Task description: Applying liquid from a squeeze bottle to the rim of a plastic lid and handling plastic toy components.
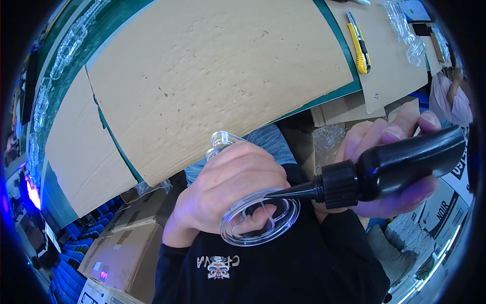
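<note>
My left hand [238, 175] is closed around a clear plastic piece with a round, ringed base [284, 230] that faces me. Its narrower clear end [223, 138] pokes out past my knuckles on the far side. In my right hand [387, 134] lies a black squeeze bottle [400, 164], tilted nearly level, with a ribbed collar and a long thin nozzle [298, 191]. The nozzle's tip is at the upper rim of the round base; whether it touches cannot be made out. My left fingers are partly seen through the clear base.
Cardboard sheets [217, 66] cover the green table ahead. A yellow box cutter [360, 50] lies at the right, near clear plastic parts [405, 30]. More clear parts [71, 48] line the far left edge. Cardboard boxes [124, 248] stand at lower left; another person [450, 93] is at far right.
</note>
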Demonstrator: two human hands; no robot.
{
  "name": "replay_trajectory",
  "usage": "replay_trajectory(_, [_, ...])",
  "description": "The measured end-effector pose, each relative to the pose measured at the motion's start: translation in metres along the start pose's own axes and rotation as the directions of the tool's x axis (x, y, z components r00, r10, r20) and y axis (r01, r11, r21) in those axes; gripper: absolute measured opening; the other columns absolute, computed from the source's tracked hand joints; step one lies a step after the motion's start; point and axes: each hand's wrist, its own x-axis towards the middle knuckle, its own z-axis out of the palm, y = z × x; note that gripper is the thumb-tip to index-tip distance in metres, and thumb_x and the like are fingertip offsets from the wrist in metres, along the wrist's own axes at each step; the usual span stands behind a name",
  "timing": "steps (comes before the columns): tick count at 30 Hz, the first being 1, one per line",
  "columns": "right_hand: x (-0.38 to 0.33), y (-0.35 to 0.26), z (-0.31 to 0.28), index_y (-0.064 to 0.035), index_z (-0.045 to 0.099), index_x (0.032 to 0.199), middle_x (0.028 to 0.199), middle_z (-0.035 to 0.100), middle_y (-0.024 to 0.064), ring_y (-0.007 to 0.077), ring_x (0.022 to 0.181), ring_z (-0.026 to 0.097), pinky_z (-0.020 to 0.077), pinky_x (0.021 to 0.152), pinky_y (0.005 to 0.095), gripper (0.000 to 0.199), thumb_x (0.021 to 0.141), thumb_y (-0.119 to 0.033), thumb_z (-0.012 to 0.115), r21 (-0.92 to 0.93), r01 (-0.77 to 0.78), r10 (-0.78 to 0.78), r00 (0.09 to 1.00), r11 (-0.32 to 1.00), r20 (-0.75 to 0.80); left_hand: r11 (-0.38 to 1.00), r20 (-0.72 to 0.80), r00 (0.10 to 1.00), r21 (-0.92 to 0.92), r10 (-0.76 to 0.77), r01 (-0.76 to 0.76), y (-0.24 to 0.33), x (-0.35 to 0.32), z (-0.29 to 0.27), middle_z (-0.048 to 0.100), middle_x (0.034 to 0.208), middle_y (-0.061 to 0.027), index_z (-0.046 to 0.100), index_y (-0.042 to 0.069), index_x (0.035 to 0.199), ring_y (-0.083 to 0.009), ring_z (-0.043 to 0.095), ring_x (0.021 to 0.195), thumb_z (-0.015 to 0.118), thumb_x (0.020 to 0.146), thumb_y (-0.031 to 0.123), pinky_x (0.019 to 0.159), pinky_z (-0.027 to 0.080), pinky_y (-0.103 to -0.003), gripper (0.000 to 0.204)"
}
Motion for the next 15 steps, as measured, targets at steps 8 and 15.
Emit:
replay_trajectory(8, [-0.0015,0.0024,-0.0007,-0.0073,0.039,0.125,0.1,0.059,0.0157,0.0135,0.05,0.056,0.0428,0.04,0.0191,0.056,0.085,-0.036,0.065,0.037,0.037,-0.039,0.998,0.999,0.052,1.0,-0.011,1.0,-0.017,0.003,-0.003,0.0008,-0.0028,-0.0027,0.064,0.091,-0.0088,0.066,0.002,0.094,-0.0254,0.059,0.083,0.067,0.07,0.007,0.079,0.048,-0.036,0.025])
replay_trajectory(15, [0.001,0.0032,-0.0065,-0.007,0.039,0.126,0.101,0.058,0.0145,0.0119,0.052,0.055,0.0417,0.041,0.0185,0.056,0.086,-0.037,0.065,0.106,0.049,-0.065,0.987,0.993,0.147,1.0,-0.033,0.999,-0.021,0.007,-0.008,-0.0008,-0.0038,-0.0004,0.065,0.09,-0.0086,0.066,0.003,0.093,-0.0251,0.059,0.082,0.068,0.069,0.007,0.078,0.048,-0.036,0.025])
